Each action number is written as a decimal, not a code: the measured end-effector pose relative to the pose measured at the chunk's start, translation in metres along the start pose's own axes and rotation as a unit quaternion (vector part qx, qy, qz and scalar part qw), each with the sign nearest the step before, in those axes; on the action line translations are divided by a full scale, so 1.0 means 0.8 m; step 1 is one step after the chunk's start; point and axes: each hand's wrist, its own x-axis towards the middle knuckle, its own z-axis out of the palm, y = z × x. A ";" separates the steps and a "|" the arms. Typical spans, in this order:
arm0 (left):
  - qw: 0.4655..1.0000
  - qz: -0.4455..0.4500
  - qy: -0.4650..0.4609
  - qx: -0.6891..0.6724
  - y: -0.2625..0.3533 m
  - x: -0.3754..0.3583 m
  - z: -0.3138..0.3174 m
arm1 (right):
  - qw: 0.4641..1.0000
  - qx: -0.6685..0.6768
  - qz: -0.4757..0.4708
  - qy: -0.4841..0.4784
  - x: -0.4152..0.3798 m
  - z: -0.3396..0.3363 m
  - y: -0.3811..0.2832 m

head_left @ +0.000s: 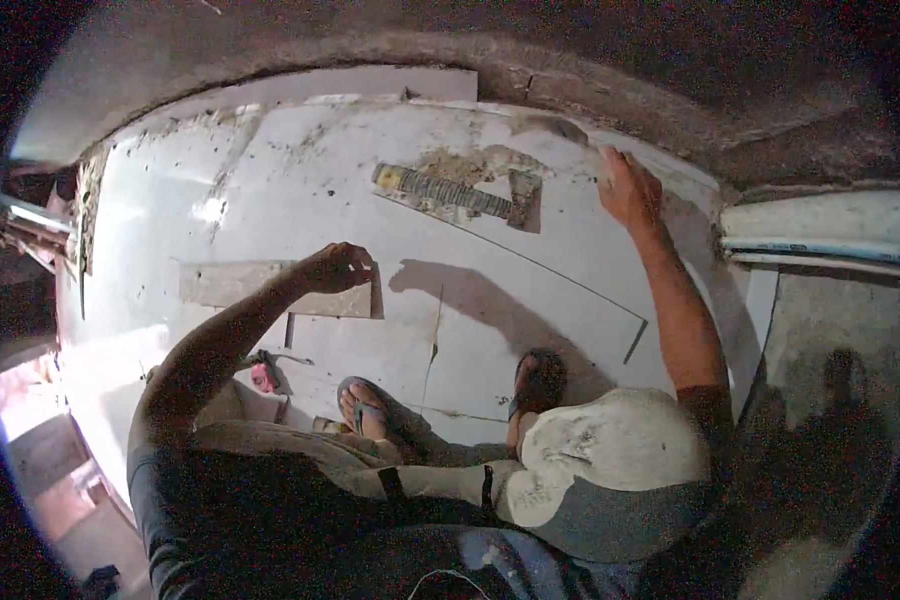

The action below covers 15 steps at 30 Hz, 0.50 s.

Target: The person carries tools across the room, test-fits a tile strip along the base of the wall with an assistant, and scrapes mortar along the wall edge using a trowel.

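Observation:
My left hand (pixel 338 268) hangs over a beige tile strip (pixel 235 286), its fingers loosely curled and a little apart, with nothing visible in them. At the far right, my right hand (pixel 632 190) reaches toward the foot of the wall. Its fingertips are blurred, so whether they hold anything cannot be made out. A dark smear (pixel 560 128) lies just left of those fingers; it may be a shadow or a moving thing. Between the hands, a hammer-like tool (pixel 450 192) with a ribbed handle and a flat metal head lies on the floor amid crumbs of mortar.
White floor tiles (pixel 300 215) carry dirt and debris. A pale strip (pixel 390 84) runs along the rough wall base (pixel 610 88). A pink-and-dark object (pixel 265 375) lies near my sandalled left foot (pixel 363 408). White lengths of material (pixel 820 228) stand at right.

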 end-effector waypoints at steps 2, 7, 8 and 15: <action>1.000 0.004 0.005 0.017 -0.007 -0.016 0.009 | 0.999 -0.041 -0.015 -0.013 0.041 0.018 0.000; 0.995 -0.085 0.038 -0.046 0.010 -0.060 0.002 | 0.995 -0.065 -0.051 -0.049 0.068 0.017 -0.002; 0.994 -0.095 0.035 -0.044 0.004 -0.065 0.007 | 0.997 -0.052 -0.031 -0.057 0.074 0.021 -0.004; 0.996 -0.072 0.054 -0.029 -0.025 -0.104 0.038 | 0.998 0.003 0.004 -0.069 0.056 0.010 -0.013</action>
